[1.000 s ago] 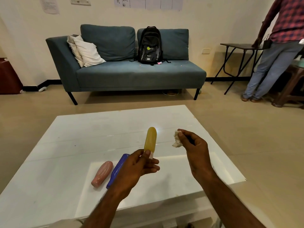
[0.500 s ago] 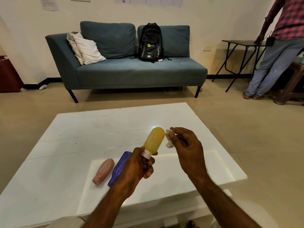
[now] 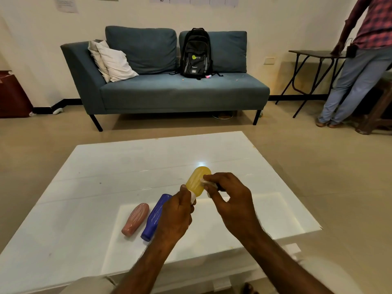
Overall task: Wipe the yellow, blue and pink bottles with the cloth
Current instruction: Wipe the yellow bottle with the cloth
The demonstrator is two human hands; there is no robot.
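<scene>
My left hand (image 3: 175, 215) grips the yellow bottle (image 3: 197, 181) by its white neck, holding it above the white table (image 3: 95, 170) with its base tilted up and away. My right hand (image 3: 230, 200) pinches a small white cloth (image 3: 206, 183) and presses it against the bottle's right side. Most of the cloth is hidden under my fingers. The blue bottle (image 3: 153, 218) lies on the table just left of my left hand, partly covered by it. The pink bottle (image 3: 135, 219) lies beside the blue one, further left.
A blue sofa (image 3: 169, 92) with a black backpack (image 3: 196, 54) and white pillows (image 3: 112, 60) stands beyond the table. A person (image 3: 358, 60) leans on a dark folding table (image 3: 314, 56) at the far right. A dark red box (image 3: 12, 94) sits at the left wall.
My right hand has moved left and brought the cloth against the yellow bottle. My left hand has tilted the bottle to the right. The blue and pink bottles have not moved.
</scene>
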